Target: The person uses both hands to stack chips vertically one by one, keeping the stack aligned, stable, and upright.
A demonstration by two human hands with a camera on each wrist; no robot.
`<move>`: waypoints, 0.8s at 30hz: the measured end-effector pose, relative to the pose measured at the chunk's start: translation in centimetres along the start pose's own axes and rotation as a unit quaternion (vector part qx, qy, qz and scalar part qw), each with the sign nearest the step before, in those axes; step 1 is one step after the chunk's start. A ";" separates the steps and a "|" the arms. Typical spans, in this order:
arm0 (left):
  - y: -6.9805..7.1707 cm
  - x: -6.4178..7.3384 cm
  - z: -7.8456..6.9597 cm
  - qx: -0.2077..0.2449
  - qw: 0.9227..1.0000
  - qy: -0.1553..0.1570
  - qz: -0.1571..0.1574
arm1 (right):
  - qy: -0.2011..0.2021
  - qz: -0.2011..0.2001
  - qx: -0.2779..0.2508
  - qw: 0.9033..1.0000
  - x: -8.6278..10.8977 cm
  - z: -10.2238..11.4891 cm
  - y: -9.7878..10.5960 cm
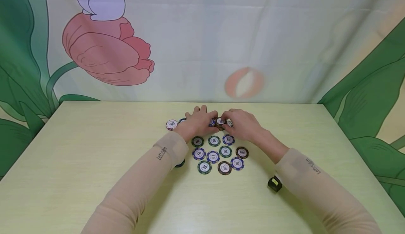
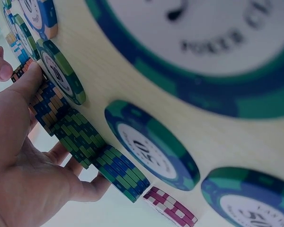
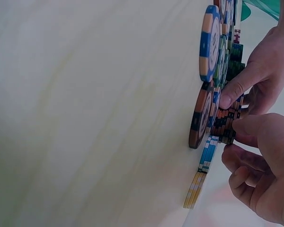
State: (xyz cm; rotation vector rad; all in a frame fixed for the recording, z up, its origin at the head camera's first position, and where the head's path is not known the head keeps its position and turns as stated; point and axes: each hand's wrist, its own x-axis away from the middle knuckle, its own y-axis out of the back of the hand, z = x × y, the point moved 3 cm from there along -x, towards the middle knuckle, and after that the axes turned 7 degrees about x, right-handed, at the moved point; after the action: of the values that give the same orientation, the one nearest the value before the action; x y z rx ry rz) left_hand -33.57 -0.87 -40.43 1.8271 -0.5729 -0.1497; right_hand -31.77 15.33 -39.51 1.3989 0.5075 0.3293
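A row of poker chip stacks runs along the back of the table. At a brown-and-orange stack of poker chips (image 1: pixel 220 121), my right hand (image 1: pixel 242 123) pinches with thumb and fingers, from the right. My left hand (image 1: pixel 197 121) reaches the same stack from the left, thumb at its front and index finger behind. In the left wrist view, a blue-and-orange stack (image 2: pixel 48 106), a dark green stack (image 2: pixel 79 135) and a green-and-blue stack (image 2: pixel 122 172) stand along my left palm and fingers. My left hand hides part of the row in the head view.
Several loose chips (image 1: pixel 214 141) lie flat in front of the row. A pink-and-white stack (image 2: pixel 170 207) ends the row on the left; blue-and-white (image 3: pixel 208 153) and yellow-and-white (image 3: pixel 195 190) stacks stand on the right. A small black object (image 1: pixel 274 184) lies by my right sleeve.
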 end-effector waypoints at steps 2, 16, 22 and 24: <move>0.0 0.0 0.0 0.000 1.000 0.000 0.000 | -0.001 0.001 -0.001 1.000 0.0 0.0 0.0; 0.0 0.0 -0.1 0.000 1.000 0.001 -0.001 | -0.006 0.004 -0.007 1.000 0.1 -0.1 0.1; 0.1 0.1 -0.1 0.002 1.000 -0.001 -0.002 | -0.007 0.005 -0.014 1.000 0.3 -0.3 0.2; 0.0 0.0 -0.1 0.002 1.000 -0.002 -0.002 | -0.007 0.001 -0.015 1.000 0.5 -0.4 0.5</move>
State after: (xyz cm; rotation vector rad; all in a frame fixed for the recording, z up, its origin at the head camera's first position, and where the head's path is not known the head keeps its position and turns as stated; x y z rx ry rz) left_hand -33.52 -0.85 -40.36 1.8332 -0.5730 -0.1542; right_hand -31.53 16.01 -39.15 1.3713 0.4870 0.3280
